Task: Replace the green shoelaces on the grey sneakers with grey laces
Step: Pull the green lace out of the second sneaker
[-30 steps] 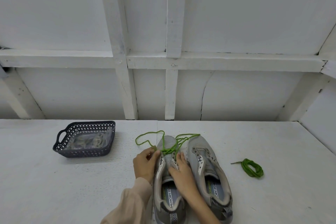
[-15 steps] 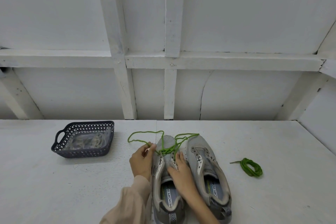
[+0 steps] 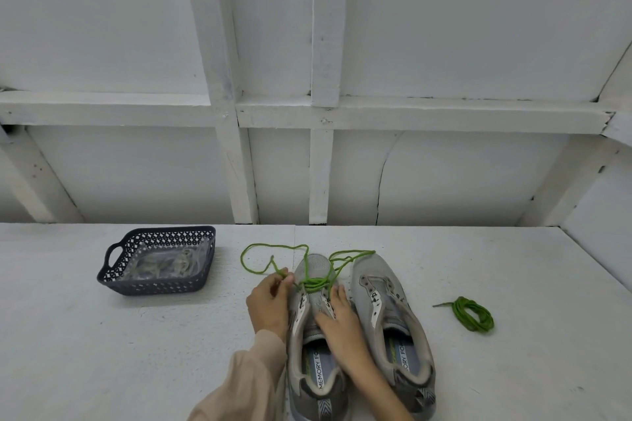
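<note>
Two grey sneakers stand side by side on the white table, toes pointing away. The left sneaker (image 3: 316, 345) still carries a green lace (image 3: 313, 282) through its front eyelets, its loose ends looping over the toe and out to the left. My left hand (image 3: 270, 301) pinches one strand of that lace beside the shoe. My right hand (image 3: 337, 316) lies flat on the tongue, holding the shoe down. The right sneaker (image 3: 390, 325) has bare eyelets. A coiled green lace (image 3: 473, 313) lies to its right.
A dark perforated basket (image 3: 157, 260) at the left holds a clear bag of greyish laces (image 3: 167, 263). A white panelled wall with beams rises behind the table's far edge.
My left hand drew the green strand out to the left, so the loop beside the shoe moved left and grew wider. My right hand stayed on the tongue.
</note>
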A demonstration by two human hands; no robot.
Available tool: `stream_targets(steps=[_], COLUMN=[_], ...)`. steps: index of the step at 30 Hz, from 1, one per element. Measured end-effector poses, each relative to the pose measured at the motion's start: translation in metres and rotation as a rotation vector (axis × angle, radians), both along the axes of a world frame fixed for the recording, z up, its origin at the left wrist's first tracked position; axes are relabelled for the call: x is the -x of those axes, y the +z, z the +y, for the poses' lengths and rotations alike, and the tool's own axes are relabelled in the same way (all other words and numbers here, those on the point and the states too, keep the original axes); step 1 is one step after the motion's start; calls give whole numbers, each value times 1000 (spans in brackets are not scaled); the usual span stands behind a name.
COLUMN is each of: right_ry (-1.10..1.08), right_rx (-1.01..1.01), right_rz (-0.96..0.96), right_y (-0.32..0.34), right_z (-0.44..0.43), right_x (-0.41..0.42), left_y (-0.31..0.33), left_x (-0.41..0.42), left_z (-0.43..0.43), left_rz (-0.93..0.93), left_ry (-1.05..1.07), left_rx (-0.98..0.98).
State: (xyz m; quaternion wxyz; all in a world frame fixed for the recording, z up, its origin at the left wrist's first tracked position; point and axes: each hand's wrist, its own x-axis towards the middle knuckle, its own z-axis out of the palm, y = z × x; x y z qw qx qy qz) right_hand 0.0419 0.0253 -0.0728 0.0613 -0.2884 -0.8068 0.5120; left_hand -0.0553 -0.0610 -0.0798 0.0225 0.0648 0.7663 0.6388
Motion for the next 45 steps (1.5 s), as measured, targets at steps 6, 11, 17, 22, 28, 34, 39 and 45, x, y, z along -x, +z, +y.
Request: stream_targets(steps=[6, 11, 17, 22, 28, 34, 39, 45], right_ry=[3, 7, 9, 27, -104, -153, -192, -41], right_rx=[-20, -22, -15, 36, 196, -1, -310, -607], right_rz=[-5, -10, -13, -8, 218, 141, 26, 15], right_y=[-1, 0, 1, 3, 17, 21, 27, 32], right_z=[1, 1, 0, 2, 5, 17, 29, 33], right_x=[1, 1, 0, -4, -4, 18, 31, 39], left_y=[1, 3, 4, 10, -3, -3, 13, 8], left_x=[-6, -9, -8, -6, -22, -34, -46, -43], left_z=[0, -1, -1, -5, -7, -8, -9, -9], left_rz=[-3, -69, -55, -208, -378, -320, -277, -249], left_ry=[-98, 3, 32, 24, -217, -286, -337, -347], left_rx=[76, -28, 28, -48, -70, -35, 105, 174])
